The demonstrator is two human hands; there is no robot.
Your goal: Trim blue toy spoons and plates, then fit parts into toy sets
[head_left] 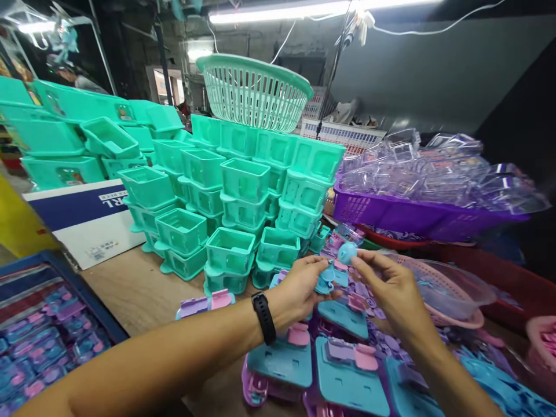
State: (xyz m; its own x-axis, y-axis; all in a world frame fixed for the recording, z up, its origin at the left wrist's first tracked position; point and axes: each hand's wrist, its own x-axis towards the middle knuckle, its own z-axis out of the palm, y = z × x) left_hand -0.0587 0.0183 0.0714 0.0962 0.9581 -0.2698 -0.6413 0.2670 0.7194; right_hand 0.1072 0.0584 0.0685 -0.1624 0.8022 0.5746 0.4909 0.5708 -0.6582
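Observation:
Between the fingers of my left hand (304, 286) is a small blue plastic part (325, 281), with a rounded shape and a little hook at its edge. Close to it, my right hand (386, 278) pinches a round light-blue plastic piece (347, 253) between thumb and fingers. The two pieces are near each other; I cannot tell whether they touch. Beneath my hands lie several blue plastic panels (354, 376) with purple and pink tabs on top. Loose small purple parts (386, 344) are scattered beside the panels, under my right wrist.
Stacked green plastic bins (245, 179) stand behind, topped by a green slotted basket (256, 92). A purple basket (391, 217) of clear plastic pieces is at right, above a pink basket (471, 318). A blue crate (117, 327) of small assemblies sits lower left, near a white carton (87, 234).

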